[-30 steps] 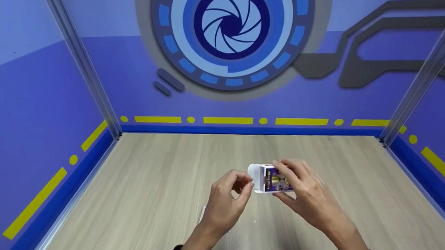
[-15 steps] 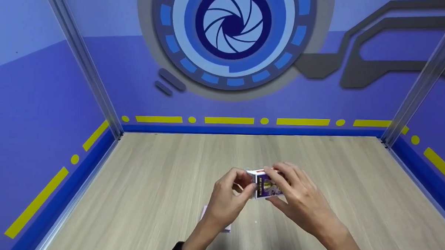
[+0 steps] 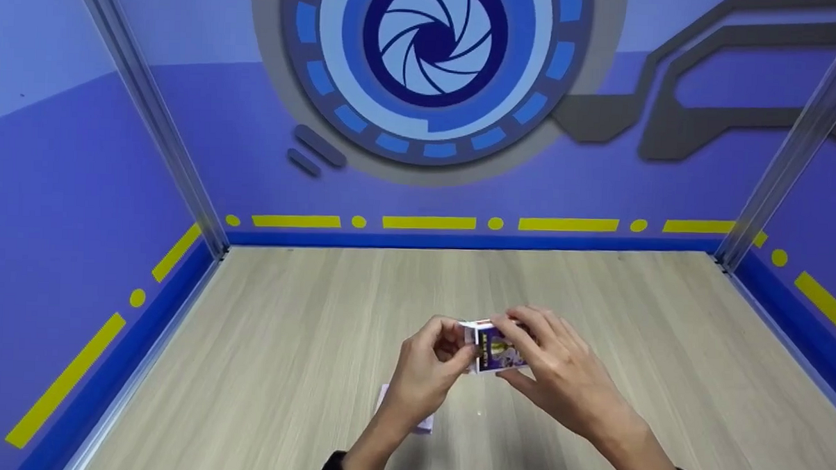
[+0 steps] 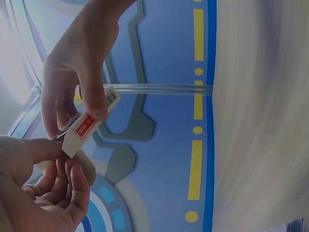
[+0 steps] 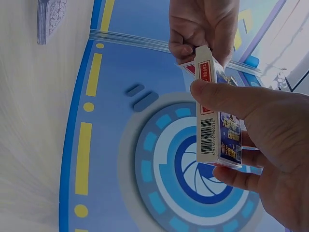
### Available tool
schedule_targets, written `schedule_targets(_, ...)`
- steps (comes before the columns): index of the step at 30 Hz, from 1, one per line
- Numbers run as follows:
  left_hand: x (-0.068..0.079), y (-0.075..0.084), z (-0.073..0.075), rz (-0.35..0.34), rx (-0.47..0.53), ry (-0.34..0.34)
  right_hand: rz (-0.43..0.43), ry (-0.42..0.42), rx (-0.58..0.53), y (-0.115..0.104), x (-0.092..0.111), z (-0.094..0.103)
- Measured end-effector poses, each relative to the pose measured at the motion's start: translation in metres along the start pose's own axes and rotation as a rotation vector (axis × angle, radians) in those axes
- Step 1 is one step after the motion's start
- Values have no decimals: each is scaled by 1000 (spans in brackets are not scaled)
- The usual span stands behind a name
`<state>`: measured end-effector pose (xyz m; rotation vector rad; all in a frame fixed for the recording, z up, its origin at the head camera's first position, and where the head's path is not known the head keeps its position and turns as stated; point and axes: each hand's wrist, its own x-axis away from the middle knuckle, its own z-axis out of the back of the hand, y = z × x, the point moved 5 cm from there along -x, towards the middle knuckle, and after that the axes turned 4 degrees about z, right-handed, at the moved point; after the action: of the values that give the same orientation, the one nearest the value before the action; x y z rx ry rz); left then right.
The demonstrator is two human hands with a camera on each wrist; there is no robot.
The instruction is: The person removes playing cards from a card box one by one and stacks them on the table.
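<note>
Above the table, my right hand (image 3: 559,362) holds a small card box (image 3: 501,350) between thumb and fingers. The box has a purple picture front, and its white side shows a red label and a barcode in the right wrist view. At the box's left end, my left hand (image 3: 424,371) pinches the white end flap between thumb and fingers. The fingertips partly hide that end, so whether the flap is tucked in cannot be seen. A stack of cards (image 3: 424,425) lies on the table, mostly covered by my left forearm; the right wrist view shows its patterned top (image 5: 57,14).
The wood-grain table (image 3: 303,328) is enclosed by blue-purple printed panels (image 3: 363,198) at the back and both sides. Metal posts (image 3: 164,129) stand at the back corners.
The right hand has brought the box a little left and down to the left hand. The flap, which stood out from the box, is now between the left fingers.
</note>
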<state>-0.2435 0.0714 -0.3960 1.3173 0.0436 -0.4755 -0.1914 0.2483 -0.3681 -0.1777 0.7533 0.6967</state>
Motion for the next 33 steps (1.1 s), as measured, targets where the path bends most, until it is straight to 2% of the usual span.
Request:
schedule_targets(6,-1,1,6,-19,21,2,-20,-20,-6,5,1,-2)
schedule_targets(11,-1,6,12,-97,-27,34,-55,-36,-23,12,3,-2)
schedule_targets(14,0,9,14,-172,-135,71,-66,-32,-36,15,4,-1)
schedule_targets(18,1,13,16,-256,-349,94,-74,-28,-39,18,4,0)
schedule_targets(25,4,14,18,-299,-637,-10,-90,-65,-42,19,5,-2)
schedule_targets(28,5,15,18,-333,-721,-28,-94,-81,-49,18,6,-3)
schedule_targets(33,5,18,15,-397,-798,-33,-94,-97,-54,18,6,-4)
